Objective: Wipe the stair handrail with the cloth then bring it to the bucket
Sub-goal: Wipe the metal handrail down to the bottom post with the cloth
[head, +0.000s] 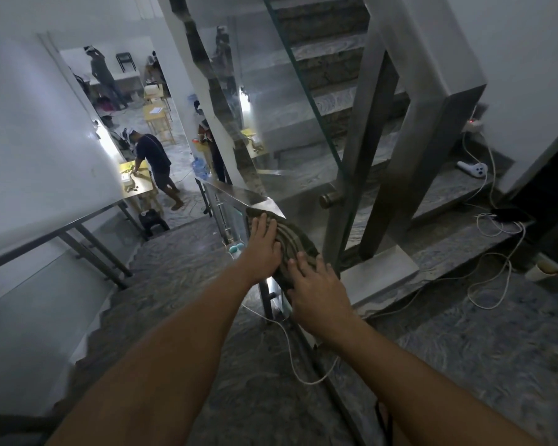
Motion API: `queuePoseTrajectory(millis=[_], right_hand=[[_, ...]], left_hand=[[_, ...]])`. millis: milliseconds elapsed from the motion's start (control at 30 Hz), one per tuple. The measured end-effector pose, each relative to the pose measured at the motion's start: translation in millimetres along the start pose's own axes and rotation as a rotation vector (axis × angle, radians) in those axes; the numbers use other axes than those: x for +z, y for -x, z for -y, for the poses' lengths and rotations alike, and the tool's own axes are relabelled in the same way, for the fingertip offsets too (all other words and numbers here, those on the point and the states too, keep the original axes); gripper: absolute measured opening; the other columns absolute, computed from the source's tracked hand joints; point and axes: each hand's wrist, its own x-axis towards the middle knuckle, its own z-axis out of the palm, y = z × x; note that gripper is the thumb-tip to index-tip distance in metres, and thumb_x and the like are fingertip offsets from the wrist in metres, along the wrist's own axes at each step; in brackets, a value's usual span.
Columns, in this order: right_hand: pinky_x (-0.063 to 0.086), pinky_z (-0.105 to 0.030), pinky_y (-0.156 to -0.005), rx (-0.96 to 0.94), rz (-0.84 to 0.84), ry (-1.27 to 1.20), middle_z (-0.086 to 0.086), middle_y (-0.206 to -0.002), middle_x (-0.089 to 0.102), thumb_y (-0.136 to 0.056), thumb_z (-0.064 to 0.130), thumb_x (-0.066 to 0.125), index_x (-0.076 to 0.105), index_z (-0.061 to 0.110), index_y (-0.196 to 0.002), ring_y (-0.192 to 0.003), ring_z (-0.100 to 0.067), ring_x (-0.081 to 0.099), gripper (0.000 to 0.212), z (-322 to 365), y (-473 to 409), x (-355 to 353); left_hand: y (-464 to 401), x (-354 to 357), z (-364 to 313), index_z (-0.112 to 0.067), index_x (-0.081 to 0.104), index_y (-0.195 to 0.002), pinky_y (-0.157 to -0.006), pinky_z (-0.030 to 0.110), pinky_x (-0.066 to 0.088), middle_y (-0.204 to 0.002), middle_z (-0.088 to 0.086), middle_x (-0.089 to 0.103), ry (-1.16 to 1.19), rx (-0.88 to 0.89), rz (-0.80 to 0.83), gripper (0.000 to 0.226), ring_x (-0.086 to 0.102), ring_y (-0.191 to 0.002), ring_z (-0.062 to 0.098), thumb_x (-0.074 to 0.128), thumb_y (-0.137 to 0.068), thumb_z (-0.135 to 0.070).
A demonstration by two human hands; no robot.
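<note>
Wiping was under way: the left hand (264, 243) and right hand (316, 284) pressed the striped cloth (292, 243) flat on the steel handrail (239, 193), fingers (261, 222) spread, not gripping. Next likely came sliding down the rail; no bucket showed.

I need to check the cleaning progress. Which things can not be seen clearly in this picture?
- Bucket: not in the head view.
- Handrail under the cloth: covered by cloth and both hands, left hand, right hand.
- Dirt on the rail: too dim and blurred to tell.

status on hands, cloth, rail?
Left hand and right hand pressed flat on striped brown cloth. Cloth draped over steel stair handrail. No bucket in view; white cable hangs below rail.
</note>
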Motion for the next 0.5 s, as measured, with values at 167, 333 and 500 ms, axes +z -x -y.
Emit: queuePoseTrajectory(millis=[167, 333, 500], right_hand=[[0.005, -0.050, -0.118, -0.050, -0.022, 0.022, -0.010, -0.160, 0.017, -0.096, 0.035, 0.037, 0.016, 0.016, -0.149, -0.147, -0.033, 0.011, 0.060, -11, 41, 0], [0.006, -0.048, -0.118, -0.086, -0.047, 0.010, -0.010, -0.157, 0.024, -0.095, 0.033, 0.043, 0.024, 0.015, -0.148, -0.146, -0.034, 0.017, 0.059, -30, 72, 2], [0.018, -0.047, -0.116, -0.052, -0.122, -0.027, -0.008, -0.151, 0.039, -0.093, 0.021, 0.050, 0.040, 0.018, -0.141, -0.140, -0.032, 0.032, 0.050, -57, 83, -1]], left_hand=[[39, 16, -20, -0.005, 0.005, -0.152, -0.119, 0.034, 0.012, -0.161, 0.011, -0.015, 0.115, -0.027, 0.012, 0.058, 0.003, -0.149, 0.032, 0.032, -0.101, -0.018], [61, 25, -31, -0.009, 0.010, -0.152, -0.119, 0.038, 0.011, -0.162, 0.010, -0.012, 0.101, -0.032, 0.035, 0.062, 0.006, -0.148, 0.036, 0.041, -0.099, -0.018], [85, 36, -45, -0.012, 0.016, -0.152, -0.120, 0.043, 0.010, -0.163, 0.007, -0.005, 0.066, -0.035, 0.014, 0.063, 0.004, -0.148, 0.037, 0.045, -0.098, -0.027]])
